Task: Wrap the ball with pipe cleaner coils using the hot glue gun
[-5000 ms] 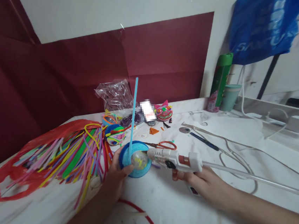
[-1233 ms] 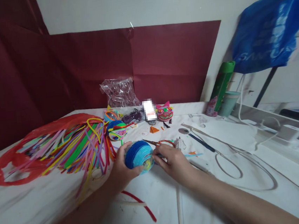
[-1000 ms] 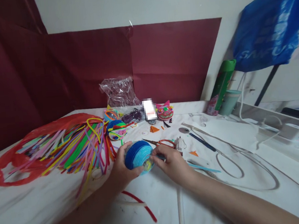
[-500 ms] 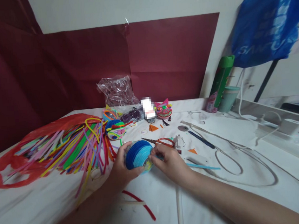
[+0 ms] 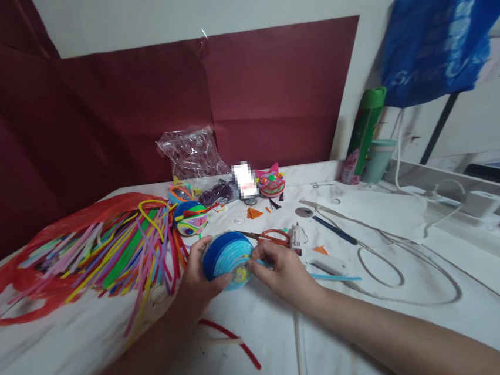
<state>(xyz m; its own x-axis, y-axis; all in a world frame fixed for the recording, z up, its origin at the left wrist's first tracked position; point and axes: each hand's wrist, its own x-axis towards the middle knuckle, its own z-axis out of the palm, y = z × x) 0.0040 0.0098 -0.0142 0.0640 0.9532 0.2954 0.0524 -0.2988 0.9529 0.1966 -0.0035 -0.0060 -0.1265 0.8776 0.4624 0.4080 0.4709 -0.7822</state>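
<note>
Worktop [image 5: 153, 373] is white, marbled, and runs back to a low ledge. Behind it, maroon sheeting [image 5: 285, 90] covers the lower part of a pale wall [image 5: 215, 5].

Blue ball [image 5: 225, 253] sits mid-worktop between the hands, dark-to-light blue bands, clear patch with yellow bits facing the wearer. Can't tell if it touches the surface. Left hand [image 5: 199, 275] has its fingers wrapped round the ball's left side, thumb across the front. Right hand [image 5: 282, 270] has thumb and index pinched on a light-blue strip [image 5: 263, 263] at the ball's right edge. More light-blue strip shows past the wrist; can't confirm it's the same piece.

Left side: red plastic bag [image 5: 5, 311] spread flat under a heap of multicolored stems [image 5: 123, 252]. Red stem [image 5: 231, 338] lies nearer the wearer.

Behind the ball: orange-handled scissors [image 5: 275, 238], partly behind the right hand, with the white glue gun [image 5: 298, 237] just beside. Farther back: striped ball [image 5: 191, 218], pink eared ball [image 5: 271, 183], crumpled clear plastic [image 5: 191, 152], orange scraps [image 5: 255, 213].

Right side: dark-handled tool [image 5: 334, 230], looped cable [image 5: 449, 280], white adapter [image 5: 482, 209]. Back right: green can [image 5: 366, 135] leaning beside a pale green cup [image 5: 379, 162], blue bag [image 5: 434, 34] hanging above.
</note>
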